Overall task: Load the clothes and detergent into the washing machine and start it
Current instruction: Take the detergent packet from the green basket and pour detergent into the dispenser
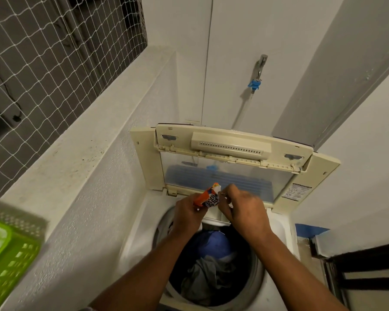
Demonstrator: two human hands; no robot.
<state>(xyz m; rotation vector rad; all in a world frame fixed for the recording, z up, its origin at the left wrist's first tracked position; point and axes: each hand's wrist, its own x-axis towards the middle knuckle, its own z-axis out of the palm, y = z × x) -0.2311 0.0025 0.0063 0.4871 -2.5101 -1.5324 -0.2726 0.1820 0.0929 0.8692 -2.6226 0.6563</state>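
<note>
Cramped whitewashed laundry corner: rough, speckled plaster ledge (81,140) running toward ten o'clock under a knotted white net (43,63). Smooth painted wall at twelve, with a metal tap (262,61) and a blue plastic fitting at one o'clock. Low at six o'clock, top-loading washing machine (142,221) in yellowed hard plastic, hinged lid (231,144) propped upright with a clear panel in it. Down in the round drum, clothes (211,272) already piled: soft crumpled grey cloth, a blue bundle behind. At the centre, small orange packet (209,198) of glossy, crinkled film, held just above the white tray (216,219) at the drum's twelve o'clock rim. Left hand (188,213) with its grip wrapped round the packet's lower half. Right hand (245,207) with a narrow grip, seemingly pinching the top corner, though blurred. Probably tearing it open.

Risks, as judged:
- Slick film slipping out of the pinch.
- Tearing too suddenly and scattering the contents over the machine's top or straight onto cloth instead of into the tray.
- Dropping the torn strip among the clothes.

At eight o'clock, rigid green slotted plastic basket (11,254).
</note>
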